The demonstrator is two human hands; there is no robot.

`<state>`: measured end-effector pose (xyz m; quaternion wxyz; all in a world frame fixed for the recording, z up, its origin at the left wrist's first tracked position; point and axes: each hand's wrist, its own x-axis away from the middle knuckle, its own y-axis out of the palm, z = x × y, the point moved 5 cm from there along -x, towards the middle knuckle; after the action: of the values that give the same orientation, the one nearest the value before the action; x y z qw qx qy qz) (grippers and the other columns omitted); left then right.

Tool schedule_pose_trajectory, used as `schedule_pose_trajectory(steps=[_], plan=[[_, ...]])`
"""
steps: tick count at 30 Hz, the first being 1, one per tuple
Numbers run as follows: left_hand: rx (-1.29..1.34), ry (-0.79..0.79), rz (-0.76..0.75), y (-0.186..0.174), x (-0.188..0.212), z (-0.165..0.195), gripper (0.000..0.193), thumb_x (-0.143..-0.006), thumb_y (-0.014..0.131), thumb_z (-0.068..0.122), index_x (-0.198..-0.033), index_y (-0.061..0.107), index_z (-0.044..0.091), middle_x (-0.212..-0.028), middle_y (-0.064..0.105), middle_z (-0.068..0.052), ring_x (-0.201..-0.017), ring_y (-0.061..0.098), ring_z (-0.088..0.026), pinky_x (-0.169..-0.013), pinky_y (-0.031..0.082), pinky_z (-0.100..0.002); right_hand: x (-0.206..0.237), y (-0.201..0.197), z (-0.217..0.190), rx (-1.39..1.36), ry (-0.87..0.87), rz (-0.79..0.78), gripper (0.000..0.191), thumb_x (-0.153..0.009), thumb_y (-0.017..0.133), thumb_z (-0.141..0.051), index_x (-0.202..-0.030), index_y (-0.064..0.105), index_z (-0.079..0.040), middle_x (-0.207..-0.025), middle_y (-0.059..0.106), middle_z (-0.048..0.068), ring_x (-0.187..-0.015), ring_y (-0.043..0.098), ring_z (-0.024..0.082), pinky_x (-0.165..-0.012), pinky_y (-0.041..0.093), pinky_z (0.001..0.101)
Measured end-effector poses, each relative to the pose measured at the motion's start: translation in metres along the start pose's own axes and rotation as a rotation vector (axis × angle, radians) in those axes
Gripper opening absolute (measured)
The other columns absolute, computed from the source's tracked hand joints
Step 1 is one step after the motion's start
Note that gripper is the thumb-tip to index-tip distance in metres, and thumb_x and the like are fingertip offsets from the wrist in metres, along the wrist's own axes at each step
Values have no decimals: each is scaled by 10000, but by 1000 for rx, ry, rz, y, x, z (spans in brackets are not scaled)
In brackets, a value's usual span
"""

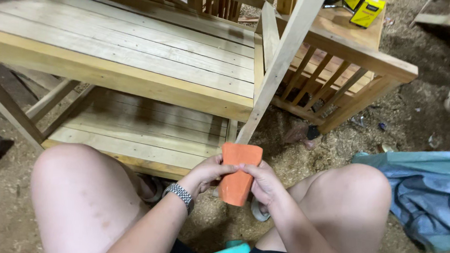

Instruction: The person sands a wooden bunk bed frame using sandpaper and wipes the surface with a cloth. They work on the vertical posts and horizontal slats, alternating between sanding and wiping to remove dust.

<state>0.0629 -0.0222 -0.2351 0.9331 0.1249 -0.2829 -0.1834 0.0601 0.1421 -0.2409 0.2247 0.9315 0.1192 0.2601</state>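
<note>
An orange sheet (pixel 238 173), judged light, thin and easily creased, is gripped between the knees at its mid-edges by the left hand (pixel 206 174) and right hand (pixel 264 182), before a wooden rack (pixel 136 82).

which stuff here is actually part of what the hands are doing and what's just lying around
In hand:
- orange sheet, folded, held by left hand and right hand
- slanted wooden leg of the slatted shelf unit, right behind the sheet

Lying about:
- yellow box on the other wooden frame
- blue tarp
- sawdust on the ground
</note>
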Motion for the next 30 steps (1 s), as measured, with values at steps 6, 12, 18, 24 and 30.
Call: schedule_pose_trajectory(steps=[6,12,18,24,30], plan=[[-184,107,184,-20,-7,11,642,-867,766,306,-1386,546,0,-1245,721,-136,-1128,671,-187,-956,530,-305,25,15,-46,1256,-421,65,535,-895,540,-36,-1429,512,-63,-1369,566,148,-1251,564,278,-1019,513,398],[-187,247,324,-43,-12,23,524,-904,701,299,-1305,624,-29,-1237,724,-152,-1132,680,-211,-971,521,-306,59,56,-101,2223,-1432,125,591,-951,558,-140,-1525,476,-26,-1545,420,160,-1496,346,306,-1241,151,643],[-197,178,387,-49,-4,18,480,-921,660,278,-1317,630,8,-1228,726,-146,-1132,673,-216,-969,518,-315,-19,38,-106,2681,-1669,14,615,-999,487,-281,-1588,447,-108,-1691,319,68,-1590,181,229,-1237,35,590],[-242,54,410,-52,0,6,513,-922,637,291,-1357,610,21,-1242,719,-152,-1130,677,-236,-953,536,-358,-50,25,-61,2834,-1388,-329,646,-958,426,-227,-1591,420,-100,-1679,228,145,-1565,93,304,-1152,36,748],[-360,157,408,-52,-16,1,533,-901,662,300,-1323,621,-21,-1272,712,-174,-1167,683,-229,-1004,510,-315,-24,31,-37,2768,-1567,-379,702,-951,414,-305,-1636,325,-180,-1718,218,10,-1588,79,197,-1234,-4,594]])
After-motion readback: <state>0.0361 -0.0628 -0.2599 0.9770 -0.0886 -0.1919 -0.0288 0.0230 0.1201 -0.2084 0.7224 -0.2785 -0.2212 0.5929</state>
